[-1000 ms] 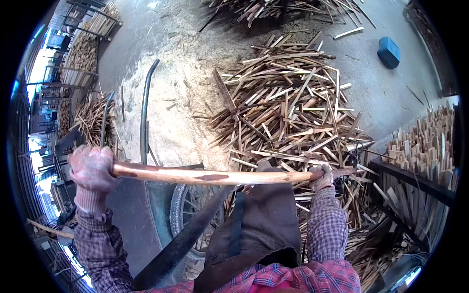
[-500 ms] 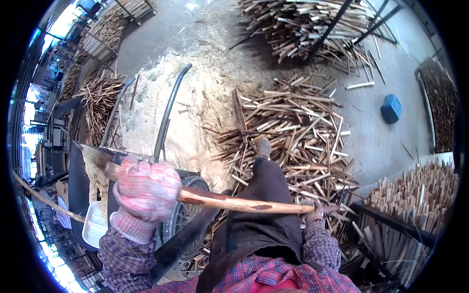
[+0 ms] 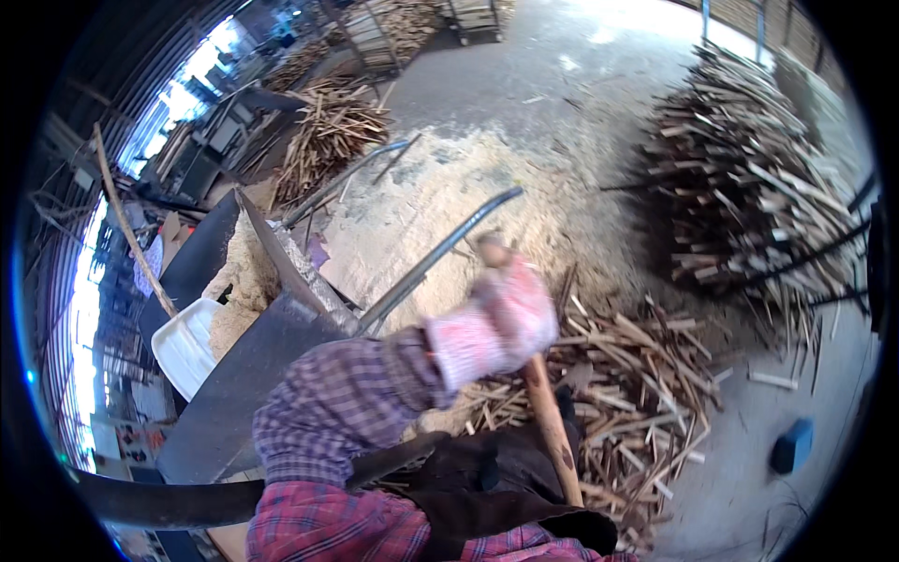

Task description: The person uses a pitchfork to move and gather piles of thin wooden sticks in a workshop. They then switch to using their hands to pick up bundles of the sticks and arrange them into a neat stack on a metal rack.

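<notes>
My left hand (image 3: pixel 520 318), in a pink-and-white knitted glove, is closed around a wooden pole (image 3: pixel 551 421) near its upper end. The pole has brownish patches and slants down across the dark apron (image 3: pixel 468 478) toward my body. Its lower end is hidden at the apron. Out of view is my right hand. Left of my checked sleeve stands a dark metal cart tray (image 3: pixel 253 393) heaped with sawdust (image 3: pixel 245 276). A white plastic tub (image 3: pixel 185 356) rests in the tray. A bent metal tube handle (image 3: pixel 440 253) extends beyond it.
Loose wood strips (image 3: pixel 637 393) lie piled ahead to the right. A larger wood stack (image 3: pixel 749 187) stands beyond, with a blue container (image 3: pixel 792 446) on the floor at far right. Sawdust (image 3: pixel 440 178) covers the floor ahead. Another stick pile (image 3: pixel 332 126) lies far left.
My left hand has swung right and forward with the pole, which has turned from crosswise to steeply slanted. My right hand, earlier at the pole's other end, has left view. The view has turned left.
</notes>
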Tool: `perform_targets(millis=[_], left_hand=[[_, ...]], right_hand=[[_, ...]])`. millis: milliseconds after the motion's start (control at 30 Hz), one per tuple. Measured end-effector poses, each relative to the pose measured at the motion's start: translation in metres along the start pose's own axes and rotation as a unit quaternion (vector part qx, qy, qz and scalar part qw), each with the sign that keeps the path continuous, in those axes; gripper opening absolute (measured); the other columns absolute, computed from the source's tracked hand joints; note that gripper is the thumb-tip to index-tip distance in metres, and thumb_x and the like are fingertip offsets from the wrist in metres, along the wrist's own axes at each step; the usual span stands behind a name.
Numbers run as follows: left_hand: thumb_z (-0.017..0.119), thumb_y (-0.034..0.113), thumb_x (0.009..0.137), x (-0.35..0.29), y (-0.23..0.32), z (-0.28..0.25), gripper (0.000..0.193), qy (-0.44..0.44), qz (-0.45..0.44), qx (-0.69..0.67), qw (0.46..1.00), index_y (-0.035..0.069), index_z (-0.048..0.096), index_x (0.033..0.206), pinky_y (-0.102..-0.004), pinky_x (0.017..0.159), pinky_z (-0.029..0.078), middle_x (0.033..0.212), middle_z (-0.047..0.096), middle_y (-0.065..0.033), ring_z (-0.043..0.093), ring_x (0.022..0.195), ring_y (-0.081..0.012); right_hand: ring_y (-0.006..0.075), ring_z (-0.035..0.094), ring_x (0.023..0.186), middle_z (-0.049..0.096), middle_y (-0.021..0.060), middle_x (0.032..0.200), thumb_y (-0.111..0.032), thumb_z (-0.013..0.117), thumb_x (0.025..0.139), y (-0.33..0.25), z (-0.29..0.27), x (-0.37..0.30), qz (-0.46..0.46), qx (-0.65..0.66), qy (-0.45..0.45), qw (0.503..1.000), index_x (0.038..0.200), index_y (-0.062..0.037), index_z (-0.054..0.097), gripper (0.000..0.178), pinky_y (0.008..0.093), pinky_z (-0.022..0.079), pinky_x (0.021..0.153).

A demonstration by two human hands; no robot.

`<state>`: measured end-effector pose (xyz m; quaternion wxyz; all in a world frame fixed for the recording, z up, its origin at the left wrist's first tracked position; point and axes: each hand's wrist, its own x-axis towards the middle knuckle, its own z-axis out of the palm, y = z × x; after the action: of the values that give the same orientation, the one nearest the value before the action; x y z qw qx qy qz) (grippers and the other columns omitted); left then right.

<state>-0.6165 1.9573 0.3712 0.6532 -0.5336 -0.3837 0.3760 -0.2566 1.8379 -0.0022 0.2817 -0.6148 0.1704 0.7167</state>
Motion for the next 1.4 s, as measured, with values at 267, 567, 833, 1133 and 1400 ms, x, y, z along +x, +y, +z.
perform_targets(millis=[267,567,833,1133,1400], left_hand=[[0.057,0.023,0.072,0.197,0.154,0.091,0.036,0.029,0.115,-0.184,0.976,0.015,0.033,0.045,-0.0258,0.033,0.038,0.041,0.038,0.0002,0.038,0.034,-0.0118],[0.066,0.018,0.044,0.218,0.254,0.180,0.010,-0.188,0.184,-0.687,0.677,0.012,0.061,0.051,-0.0409,0.049,0.043,0.052,0.057,-0.0046,0.058,0.056,-0.0256],[0.057,0.015,0.064,0.323,0.310,0.339,0.009,-0.062,0.211,-0.530,0.819,0.009,0.064,0.065,-0.0452,0.055,0.047,0.062,0.060,-0.0126,0.063,0.065,-0.0264],[0.056,0.020,0.068,0.496,0.425,0.597,0.020,-0.265,0.339,-0.585,0.688,0.018,0.067,0.085,-0.0378,0.076,0.046,0.083,0.067,-0.0041,0.065,0.081,-0.0226],[0.058,0.018,0.058,0.624,0.408,0.706,0.018,-0.188,0.404,-0.588,0.675,0.019,0.067,0.074,-0.0354,0.072,0.046,0.073,0.066,-0.0039,0.065,0.077,-0.0232]], right_hand=[[0.0312,0.054,0.098,0.056,0.0131,0.109,-0.042,0.047,0.084,-0.101,0.177,0.068,-0.036,-0.016,-0.002,0.999,0.118,-0.0015,0.052,0.054,0.0413,0.046,0.083],[0.0295,0.056,0.091,0.059,0.0118,0.102,-0.048,0.049,0.082,-0.204,0.182,0.040,-0.174,0.046,0.109,0.977,0.115,-0.0014,0.054,0.057,0.0404,0.047,0.080],[0.0279,0.057,0.085,0.060,0.0106,0.097,-0.052,0.051,0.081,-0.220,0.205,0.017,-0.322,0.151,0.137,0.924,0.112,-0.0013,0.056,0.060,0.0396,0.048,0.077],[0.0225,0.056,0.076,0.060,0.0070,0.087,-0.038,0.061,0.078,-0.212,0.448,0.130,-0.485,-0.230,0.031,0.843,0.104,-0.0018,0.055,0.045,0.0348,0.047,0.073],[0.0262,0.052,0.057,0.050,0.0040,0.055,-0.024,0.049,0.080,-0.249,0.684,0.086,-0.362,0.399,0.211,0.816,0.057,-0.0077,0.045,0.029,0.0402,0.049,0.064]])
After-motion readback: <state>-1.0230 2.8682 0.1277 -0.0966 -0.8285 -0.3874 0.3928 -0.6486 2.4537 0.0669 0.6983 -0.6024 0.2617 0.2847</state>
